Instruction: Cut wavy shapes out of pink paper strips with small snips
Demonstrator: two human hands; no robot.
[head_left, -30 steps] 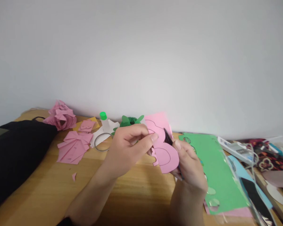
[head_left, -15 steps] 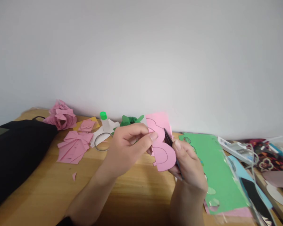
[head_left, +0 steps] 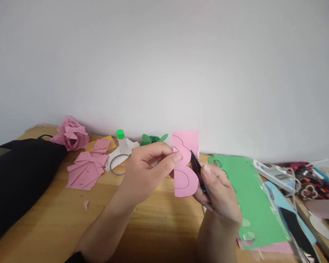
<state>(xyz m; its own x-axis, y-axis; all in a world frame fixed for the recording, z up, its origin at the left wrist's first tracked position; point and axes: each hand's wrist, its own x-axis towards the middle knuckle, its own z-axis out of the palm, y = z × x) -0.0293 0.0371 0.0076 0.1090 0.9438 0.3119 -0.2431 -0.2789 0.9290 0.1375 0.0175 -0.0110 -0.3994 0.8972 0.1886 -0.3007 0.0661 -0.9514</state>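
Observation:
A piece of pink paper (head_left: 184, 184) with curved black lines drawn on it is pinched between the thumb and fingers of my left hand (head_left: 150, 168). Its lower right edge is cut into a rounded lobe, while the upper part still has straight sides. My right hand (head_left: 219, 186) is closed around dark scissors (head_left: 197, 166), whose blades point up and left at the notch between lobe and upper part. The fingers of my right hand partly hide the scissor handles.
Left on the wooden table (head_left: 159, 226) are folded pink paper pieces (head_left: 86, 170), a pink paper bundle (head_left: 70, 133), a green-capped glue stick (head_left: 121, 140), a metal ring (head_left: 116, 165) and a black bag (head_left: 22, 182). Right lie green sheets (head_left: 252, 197) and a white power strip (head_left: 274, 173).
The pink paper has turned a little in my left hand and now hangs straighter, its lower lobe shifted left, away from the scissors. My right hand has barely moved.

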